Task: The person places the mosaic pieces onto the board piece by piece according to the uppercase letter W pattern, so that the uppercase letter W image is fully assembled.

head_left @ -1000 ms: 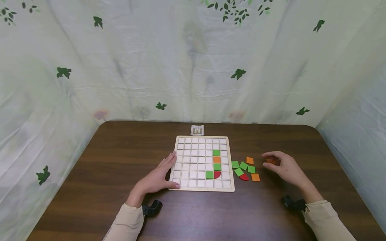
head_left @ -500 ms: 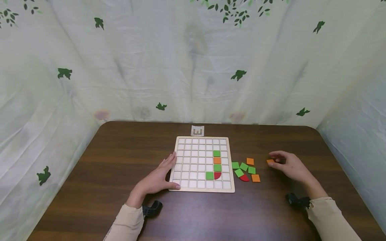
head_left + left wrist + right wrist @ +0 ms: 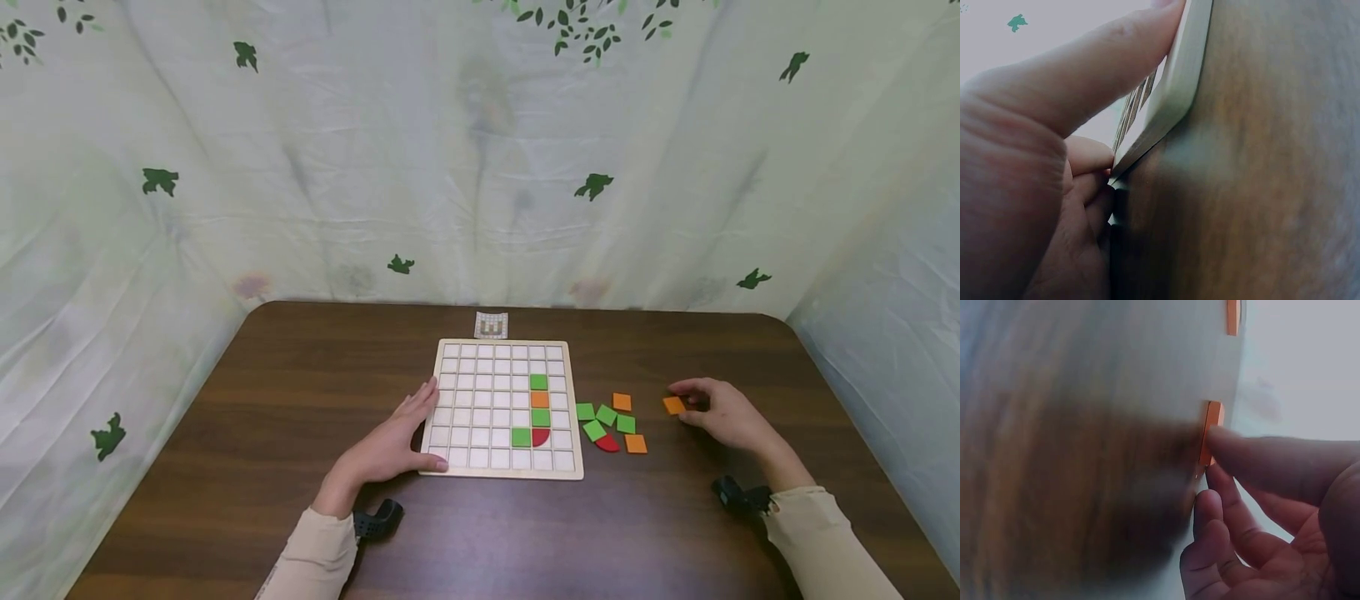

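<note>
A pale wooden grid board lies on the table, with white squares and a few green, orange and red pieces in its right-hand columns. My left hand rests at the board's left edge, fingers fairly straight along the side. The left wrist view shows that thumb over the board's rim near its corner. To the right, my right hand pinches an orange square tile at its edge between thumb and forefinger. In the right wrist view the thumb overlaps this orange tile; the other fingers are curled below it.
Between board and right hand lie several loose green tiles, a red quarter-circle piece and two orange tiles. A small printed pattern card sits behind the board. A leaf-patterned curtain hangs beyond the dark wooden table.
My right hand has shifted a little to the right, and its thumb has drawn back, so more of the orange tile shows. The left hand and the board have stayed put.
</note>
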`<state>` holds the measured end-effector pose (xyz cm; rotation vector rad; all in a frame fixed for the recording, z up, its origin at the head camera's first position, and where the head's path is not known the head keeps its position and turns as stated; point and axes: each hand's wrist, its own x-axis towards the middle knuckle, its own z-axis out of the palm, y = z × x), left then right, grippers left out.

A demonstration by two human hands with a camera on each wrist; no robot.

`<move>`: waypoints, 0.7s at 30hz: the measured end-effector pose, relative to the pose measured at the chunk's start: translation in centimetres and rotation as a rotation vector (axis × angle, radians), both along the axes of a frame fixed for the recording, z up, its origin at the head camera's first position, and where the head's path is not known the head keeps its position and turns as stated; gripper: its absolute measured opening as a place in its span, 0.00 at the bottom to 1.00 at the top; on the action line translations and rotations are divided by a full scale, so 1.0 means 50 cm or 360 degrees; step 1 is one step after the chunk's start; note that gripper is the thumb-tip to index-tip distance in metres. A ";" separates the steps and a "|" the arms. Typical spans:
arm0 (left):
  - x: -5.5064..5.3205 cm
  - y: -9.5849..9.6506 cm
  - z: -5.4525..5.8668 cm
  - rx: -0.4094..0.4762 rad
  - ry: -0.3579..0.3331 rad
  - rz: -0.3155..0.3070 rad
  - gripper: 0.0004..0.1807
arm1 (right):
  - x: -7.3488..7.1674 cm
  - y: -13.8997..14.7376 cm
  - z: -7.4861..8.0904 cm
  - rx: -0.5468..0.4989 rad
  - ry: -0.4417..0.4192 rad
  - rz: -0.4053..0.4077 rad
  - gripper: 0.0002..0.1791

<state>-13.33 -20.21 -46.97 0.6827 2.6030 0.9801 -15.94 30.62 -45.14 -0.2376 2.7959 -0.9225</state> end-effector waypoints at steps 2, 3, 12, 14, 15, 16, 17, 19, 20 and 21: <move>0.000 0.000 0.000 -0.0003 -0.0001 0.0001 0.61 | 0.000 0.002 0.001 0.0031 0.0012 0.0006 0.20; 0.000 0.000 0.000 -0.0004 -0.0001 0.0000 0.61 | 0.000 0.003 0.001 0.0049 0.0015 0.0003 0.20; 0.001 -0.002 -0.003 0.0004 -0.0008 0.0000 0.62 | -0.002 0.004 -0.001 0.0152 0.0006 -0.0008 0.17; 0.002 -0.003 -0.003 0.0008 -0.0009 0.0003 0.62 | -0.001 0.004 -0.001 0.0169 0.0026 0.0013 0.16; 0.002 -0.003 -0.003 0.0009 -0.0009 0.0004 0.62 | -0.001 0.003 -0.001 0.0180 0.0038 0.0018 0.16; 0.002 -0.003 -0.003 0.0009 -0.0010 0.0005 0.61 | -0.001 0.003 0.000 0.0190 0.0048 0.0022 0.16; 0.002 -0.003 -0.003 0.0009 -0.0012 0.0006 0.61 | 0.000 0.002 0.000 0.0199 0.0054 0.0026 0.16; 0.002 -0.003 -0.002 0.0001 -0.0013 0.0008 0.61 | 0.002 0.000 0.003 0.0212 0.0055 0.0027 0.16; 0.002 -0.002 -0.002 -0.0003 -0.0011 0.0007 0.61 | 0.003 -0.001 0.004 0.0213 0.0056 0.0026 0.16; 0.002 -0.002 -0.002 -0.0008 -0.0010 0.0006 0.61 | 0.004 -0.002 0.006 0.0214 0.0058 0.0025 0.16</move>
